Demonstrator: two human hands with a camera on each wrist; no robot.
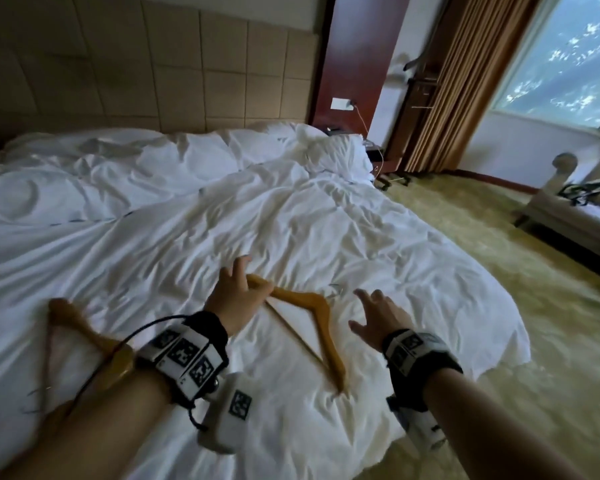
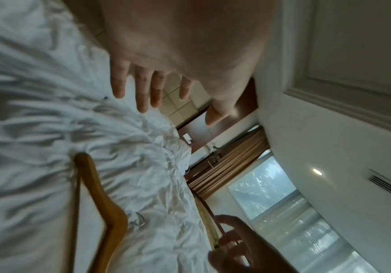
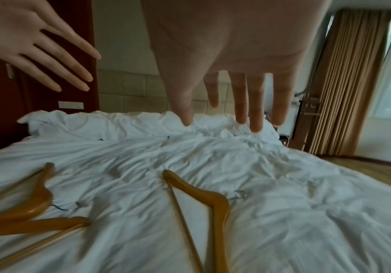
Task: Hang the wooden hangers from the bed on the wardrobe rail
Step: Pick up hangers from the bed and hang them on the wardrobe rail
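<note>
A wooden hanger (image 1: 321,318) lies flat on the white duvet (image 1: 222,220), its metal hook (image 1: 336,291) pointing right. My left hand (image 1: 245,282) hovers over the hanger's far arm with fingers spread and holds nothing. My right hand (image 1: 368,310) is open just right of the hook, also holding nothing. The right wrist view shows both hands, left hand (image 3: 49,55) and right hand (image 3: 222,118), raised above the bed and the same hanger (image 3: 215,203) below them. More wooden hangers (image 1: 80,337) lie under my left forearm, also seen as hangers (image 3: 26,210). The wardrobe rail is out of view.
The padded headboard (image 1: 153,71) backs the bed. Patterned carpet (image 1: 499,271) spreads to the right of the bed, with a pale sofa (image 1: 575,209) by the window (image 1: 568,64) and brown curtains (image 1: 465,81). A bedside table (image 1: 374,154) stands at the far corner.
</note>
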